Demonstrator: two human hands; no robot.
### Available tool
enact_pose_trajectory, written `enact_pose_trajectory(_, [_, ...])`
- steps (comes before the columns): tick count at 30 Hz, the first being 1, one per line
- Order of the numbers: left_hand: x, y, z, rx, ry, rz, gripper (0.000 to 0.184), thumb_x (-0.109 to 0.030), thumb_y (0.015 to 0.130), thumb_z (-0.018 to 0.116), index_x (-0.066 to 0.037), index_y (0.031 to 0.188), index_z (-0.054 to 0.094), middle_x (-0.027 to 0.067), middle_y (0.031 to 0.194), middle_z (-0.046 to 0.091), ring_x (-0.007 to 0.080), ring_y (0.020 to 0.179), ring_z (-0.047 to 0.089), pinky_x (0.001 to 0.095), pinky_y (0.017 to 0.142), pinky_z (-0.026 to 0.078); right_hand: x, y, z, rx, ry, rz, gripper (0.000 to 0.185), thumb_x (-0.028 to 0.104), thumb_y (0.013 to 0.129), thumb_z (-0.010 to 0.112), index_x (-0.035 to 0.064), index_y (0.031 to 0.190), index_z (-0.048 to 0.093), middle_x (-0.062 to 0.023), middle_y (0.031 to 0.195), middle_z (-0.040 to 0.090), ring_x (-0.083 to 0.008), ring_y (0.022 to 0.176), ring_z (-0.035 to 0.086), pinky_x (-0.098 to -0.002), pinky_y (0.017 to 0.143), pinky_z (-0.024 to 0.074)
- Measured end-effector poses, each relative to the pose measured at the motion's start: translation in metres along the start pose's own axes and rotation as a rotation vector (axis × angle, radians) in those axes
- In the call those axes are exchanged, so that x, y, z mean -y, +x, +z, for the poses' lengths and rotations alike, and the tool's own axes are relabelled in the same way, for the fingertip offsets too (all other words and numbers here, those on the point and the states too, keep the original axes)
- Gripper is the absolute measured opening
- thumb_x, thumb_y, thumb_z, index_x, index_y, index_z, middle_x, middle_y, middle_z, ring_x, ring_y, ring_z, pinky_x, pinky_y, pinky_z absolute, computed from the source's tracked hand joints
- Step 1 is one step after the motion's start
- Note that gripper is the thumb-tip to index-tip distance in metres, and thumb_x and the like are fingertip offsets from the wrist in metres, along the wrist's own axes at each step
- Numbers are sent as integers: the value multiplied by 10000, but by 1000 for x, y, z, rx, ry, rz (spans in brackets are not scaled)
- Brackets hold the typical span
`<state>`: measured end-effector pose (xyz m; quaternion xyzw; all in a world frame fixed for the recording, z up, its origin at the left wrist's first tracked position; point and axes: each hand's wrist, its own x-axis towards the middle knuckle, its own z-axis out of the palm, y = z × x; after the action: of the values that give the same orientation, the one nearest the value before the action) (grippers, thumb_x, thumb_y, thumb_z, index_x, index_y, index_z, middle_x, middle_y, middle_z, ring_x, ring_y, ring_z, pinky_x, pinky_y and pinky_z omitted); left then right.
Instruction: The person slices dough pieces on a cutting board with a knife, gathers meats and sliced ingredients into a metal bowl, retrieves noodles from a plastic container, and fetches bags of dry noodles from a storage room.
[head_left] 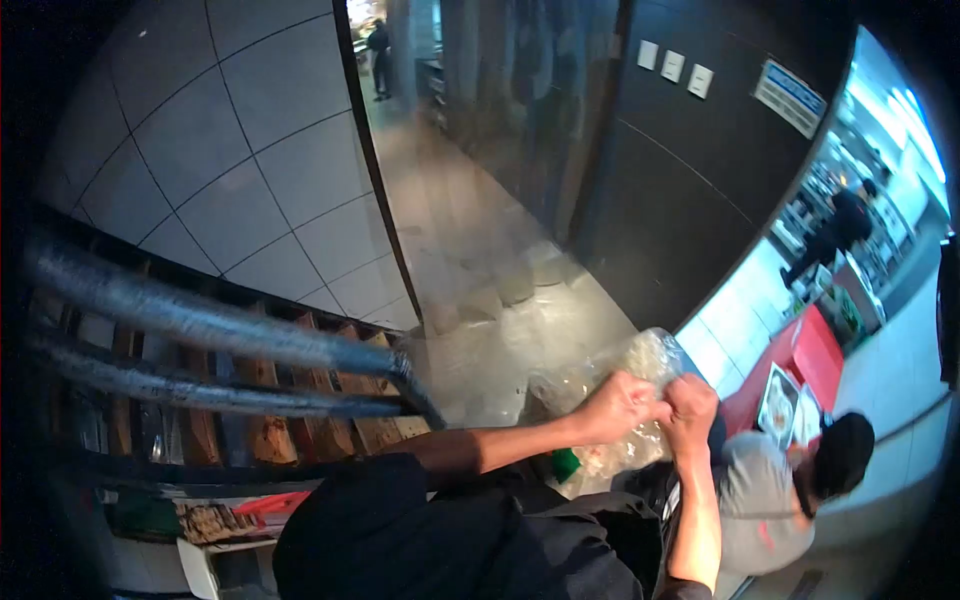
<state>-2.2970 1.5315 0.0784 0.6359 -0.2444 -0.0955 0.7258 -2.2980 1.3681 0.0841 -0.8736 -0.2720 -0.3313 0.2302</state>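
My left hand [617, 408] is closed on the clear plastic of a bag. Right beside it, touching, my right hand [691, 408] is a fist gripping the same plastic. The clear plastic bag [625, 452] spreads around and below both hands, and pale contents that I cannot make out show through it. A green patch [565, 463] appears at its lower left side. My fingers hide the part of the bag that they hold.
Blue-grey metal rails [200, 325] run beside wooden slats on the left. A person in a grey shirt [765, 500] is close on my right, near a red container [810, 350]. Translucent strip curtains [500, 110] hang ahead. Another person [838, 228] is farther right.
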Motion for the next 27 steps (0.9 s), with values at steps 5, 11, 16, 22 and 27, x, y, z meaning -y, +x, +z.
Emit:
enact_pose_trajectory(5, [24, 106, 2, 100, 58, -41, 485, -150, 816, 676, -50, 555, 280, -15, 560, 207, 64, 562, 236, 324, 442, 225, -90, 37, 9, -73, -92, 109, 252, 172, 657, 609, 48, 552, 417, -113, 523, 409, -300, 477, 454, -389, 447, 333])
enact_pose_trajectory(11, [49, 236, 31, 238, 67, 23, 521, -240, 810, 711, -76, 539, 298, -65, 543, 255, 38, 542, 253, 283, 433, 214, -172, 50, -33, -97, 48, 563, 76, 1, 640, 469, -24, 658, 538, -147, 595, 521, -279, 548, 531, -345, 543, 422])
enact_pose_trajectory(16, [79, 331, 88, 361, 74, -46, 495, -251, 794, 716, -66, 533, 337, -58, 553, 256, 46, 542, 257, 285, 441, 221, -245, 38, -72, -22, 124, 659, 345, 2, 621, 557, -28, 963, 592, -168, 910, 593, -334, 892, 573, -345, 815, 469])
enact_pose_trajectory(22, [115, 422, 145, 447, 48, -92, 377, -196, 758, 768, -94, 580, 452, -78, 575, 398, 17, 552, 360, 220, 458, 286, -356, 37, -85, -172, 33, 809, 84, 16, 729, 523, -27, 727, 595, -181, 644, 568, -320, 639, 597, -382, 593, 453])
enact_pose_trajectory(27, [121, 501, 202, 296, -47, -53, 250, -146, 713, 795, -49, 786, 577, -36, 711, 528, 15, 610, 449, 181, 517, 376, -447, 51, -127, -432, 186, 940, 145, 30, 776, 492, -47, 769, 614, -145, 619, 605, -156, 559, 597, -286, 533, 445])
